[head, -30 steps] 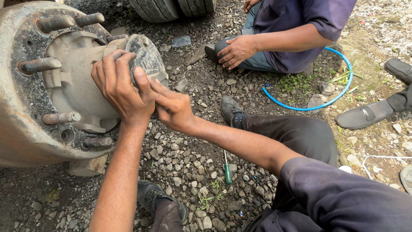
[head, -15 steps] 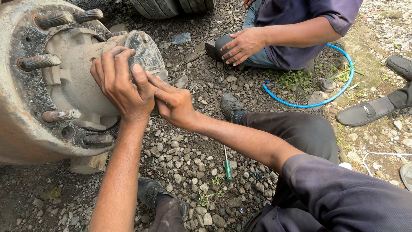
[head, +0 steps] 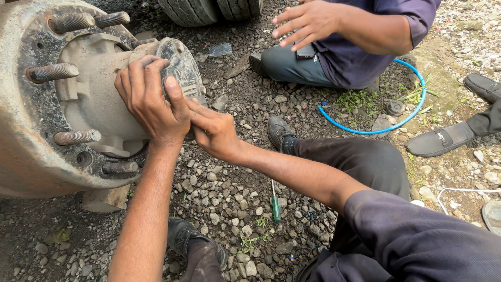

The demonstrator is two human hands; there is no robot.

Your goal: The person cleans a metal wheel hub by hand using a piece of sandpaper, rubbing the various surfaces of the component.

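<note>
My left hand (head: 151,102) is clamped over a dirty grey hub cap (head: 182,65) at the centre of a rusty wheel hub (head: 31,136) with several threaded studs. Its fingers curl over the cap's face and the thumb lies along the rim. My right hand (head: 211,130) reaches in from the right. Its fingers press on the cap's lower edge, just under my left thumb, and their tips are hidden behind my left hand.
A green-handled screwdriver (head: 275,207) lies on the gravel below my right forearm. Another person sits at the top with a spread hand (head: 308,21) raised. A blue hose (head: 376,128), two black shoes (head: 443,141) and tyres (head: 209,10) lie around.
The other person's hand has lifted off their knee and now hangs in the air with fingers spread. My two hands stay on the hub cap.
</note>
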